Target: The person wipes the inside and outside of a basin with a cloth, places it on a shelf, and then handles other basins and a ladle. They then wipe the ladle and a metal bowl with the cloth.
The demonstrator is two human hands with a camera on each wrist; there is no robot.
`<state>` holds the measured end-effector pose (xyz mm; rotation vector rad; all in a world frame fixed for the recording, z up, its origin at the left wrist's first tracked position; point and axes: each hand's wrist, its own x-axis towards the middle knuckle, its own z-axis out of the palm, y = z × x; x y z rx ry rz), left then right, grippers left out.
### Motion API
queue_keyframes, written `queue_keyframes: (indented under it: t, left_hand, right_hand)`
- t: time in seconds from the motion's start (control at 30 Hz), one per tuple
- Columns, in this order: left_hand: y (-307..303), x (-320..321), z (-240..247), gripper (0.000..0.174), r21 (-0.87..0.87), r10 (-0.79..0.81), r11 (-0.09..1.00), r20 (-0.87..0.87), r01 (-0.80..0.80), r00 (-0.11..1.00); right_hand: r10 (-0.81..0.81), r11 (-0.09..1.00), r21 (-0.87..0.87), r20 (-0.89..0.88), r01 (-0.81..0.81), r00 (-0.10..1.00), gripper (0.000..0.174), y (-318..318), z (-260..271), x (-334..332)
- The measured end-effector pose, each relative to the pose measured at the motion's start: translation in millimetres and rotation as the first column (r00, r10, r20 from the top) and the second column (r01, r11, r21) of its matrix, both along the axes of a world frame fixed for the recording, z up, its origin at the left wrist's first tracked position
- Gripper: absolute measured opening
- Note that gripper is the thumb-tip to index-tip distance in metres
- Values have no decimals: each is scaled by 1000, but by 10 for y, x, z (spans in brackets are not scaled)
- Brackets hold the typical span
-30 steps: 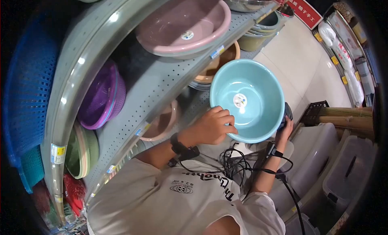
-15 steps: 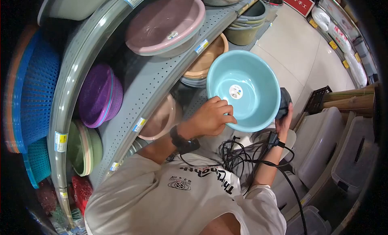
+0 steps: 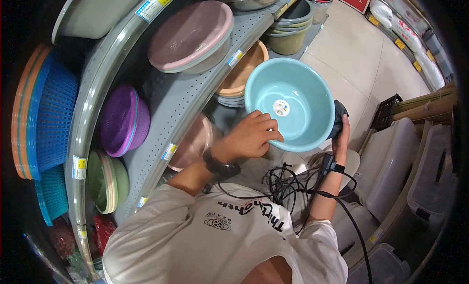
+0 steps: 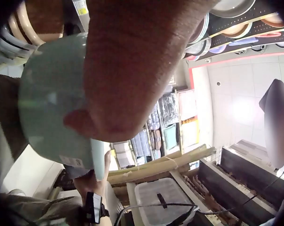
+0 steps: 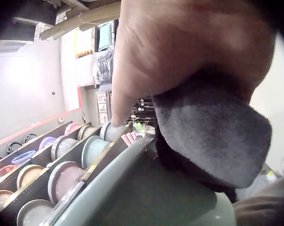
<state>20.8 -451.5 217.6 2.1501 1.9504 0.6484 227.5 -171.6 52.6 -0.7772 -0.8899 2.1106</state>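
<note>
A light blue plastic basin (image 3: pixel 305 96) with a round sticker on its inside bottom is held up in front of the body, its opening toward the head camera. My left hand (image 3: pixel 254 135) grips the near-left rim. On the opposite side, my right hand (image 3: pixel 341 137) holds a dark grey cloth (image 3: pixel 339 119) against the basin's outer wall. Close up in the right wrist view, the fuzzy cloth (image 5: pixel 217 136) lies between the palm and the basin. The left wrist view shows the basin's outside (image 4: pixel 52 103) with a small white label near its rim.
Perforated metal shelves (image 3: pixel 181 96) on the left carry a pink basin (image 3: pixel 193 37), an orange basin (image 3: pixel 244 69) and purple baskets (image 3: pixel 124 120). Lidded plastic boxes (image 3: pixel 391 162) stand at the right. Black cables (image 3: pixel 288 181) hang in a tangle before the shirt.
The basin and both hands sit slightly higher and further left in the head view, while the shelves have also shifted. Both holds look the same.
</note>
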Motion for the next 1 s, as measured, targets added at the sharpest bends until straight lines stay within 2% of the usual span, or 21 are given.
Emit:
queue_keyframes:
  t: [0.07,0.1,0.17,0.37,0.47,0.53,0.6,0.63,0.7,0.77,0.87,1.0]
  left_hand:
    - [-7,9,-8,40,-2,-7,1000,-2,7,1000]
    - [-9,16,-14,41,-3,-11,1000,-1,11,1000]
    - [-9,41,-23,40,-7,-13,1000,-14,13,1000]
    - [19,103,-30,36,4,-22,1000,-59,22,998]
    - [43,139,-64,33,31,-24,999,-53,25,998]
    - [31,119,-64,31,51,30,998,-68,-27,997]
    - [19,147,-73,28,111,-12,994,-38,16,999]
    - [0,154,-96,28,102,30,994,-47,-25,998]
    - [2,175,-144,26,174,-6,985,-57,16,998]
    - [6,191,-167,26,172,17,985,-99,1,995]
    - [-37,247,-193,25,172,45,985,-142,-20,989]
    - [-73,290,-191,22,156,81,987,-216,-47,973]
  right_hand:
    - [29,989,144,95,-43,995,54,49,-123,35]
    - [29,989,144,94,-43,995,54,21,-74,18]
    - [23,957,273,265,-98,964,52,-48,37,-20]
    - [36,960,254,298,-116,954,49,-95,126,-45]
    - [56,954,265,307,-142,950,47,-46,3,-25]
    - [42,955,250,419,-160,907,45,-49,20,-24]
    - [95,958,213,392,-191,915,40,-6,-116,-10]
    - [101,960,199,411,-197,906,40,-13,-117,-10]
    - [114,954,211,397,-212,911,43,8,-236,3]
    - [142,953,196,390,-233,910,48,78,-408,21]
    - [159,961,156,364,-228,918,50,-53,-176,-33]
    - [209,960,94,382,-263,900,52,39,-330,-58]
